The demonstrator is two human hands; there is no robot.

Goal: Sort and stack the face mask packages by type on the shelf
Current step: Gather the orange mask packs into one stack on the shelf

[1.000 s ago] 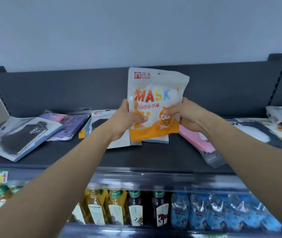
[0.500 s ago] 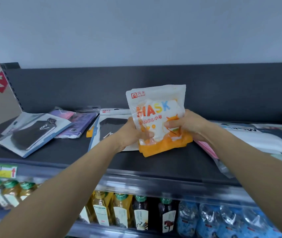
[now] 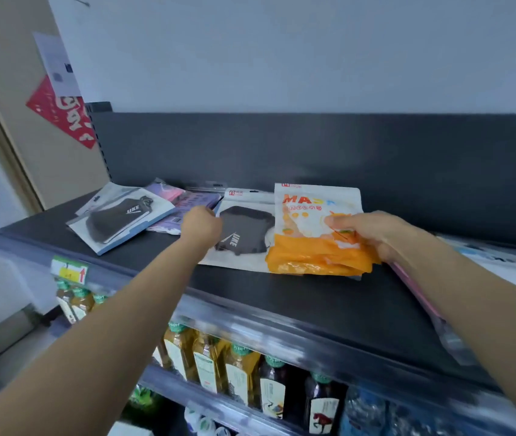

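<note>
My right hand point(image 3: 373, 232) grips the orange-and-white MASK package point(image 3: 310, 237) by its right side. The package lies on the dark shelf point(image 3: 329, 297), overlapping the right part of a white package with a black mask point(image 3: 244, 234). My left hand point(image 3: 201, 226) is off the orange package. Its fingers are curled at the left edge of the black mask package, and whether they pinch it is hidden. A second black mask package point(image 3: 121, 223) lies at the far left, with purple packages point(image 3: 187, 202) behind it.
Pink packages point(image 3: 407, 278) and white packages point(image 3: 502, 262) lie under and beyond my right forearm. The shelf's dark back panel point(image 3: 313, 152) rises behind. Bottles point(image 3: 238, 372) fill the shelf below. A red sign point(image 3: 61, 111) hangs on the left wall.
The orange MASK package came down from upright in both hands to lying on the shelf. My left hand let go of it and moved left to the black mask package.
</note>
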